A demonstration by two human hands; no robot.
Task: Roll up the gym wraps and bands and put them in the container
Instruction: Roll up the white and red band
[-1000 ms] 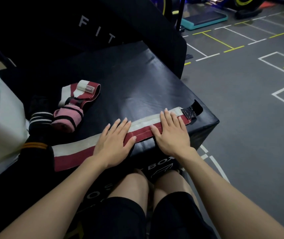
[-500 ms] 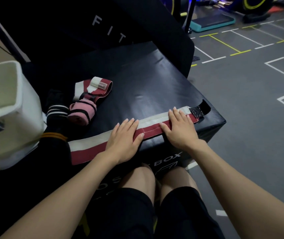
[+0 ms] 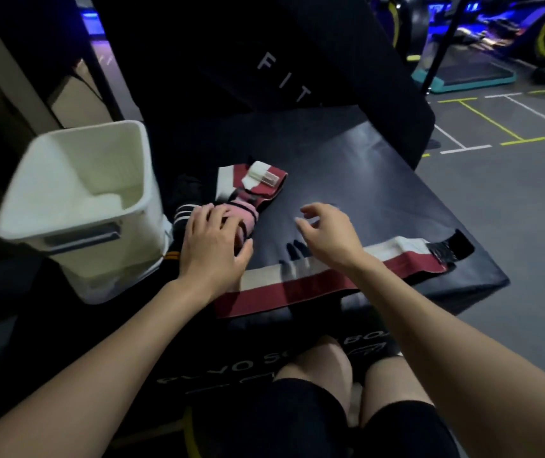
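While seated at a padded black gym box (image 3: pixel 347 166), seen from above through a head-worn camera. Left hand (image 3: pixel 213 241) laid over a small pink and black rolled wrap (image 3: pixel 243 211), fingers curved on it; whether actually gripped or only touched, impossible to tell. Right hand (image 3: pixel 329 231) raised just above the box top, fingers loosely spread and curled, holding nothing. Along the near edge of the box, a long white and dark red striped wrap (image 3: pixel 314 282) lying flat and fully unrolled, its black fastening tab (image 3: pixel 452 251) at the right end. Behind the pink roll, a second white and red wrap (image 3: pixel 251 181) in a loose folded heap, not tidily rolled. Just left of the pink roll, a dark black band with white stripes (image 3: pixel 183 211), partly hidden. Left of all these, a tall white plastic container (image 3: pixel 95 206) standing open beside the box, with no wraps visible inside.

Judged from this: task at an early stage. Nothing yet in the container, at least two wraps left to roll, everything left to put away.
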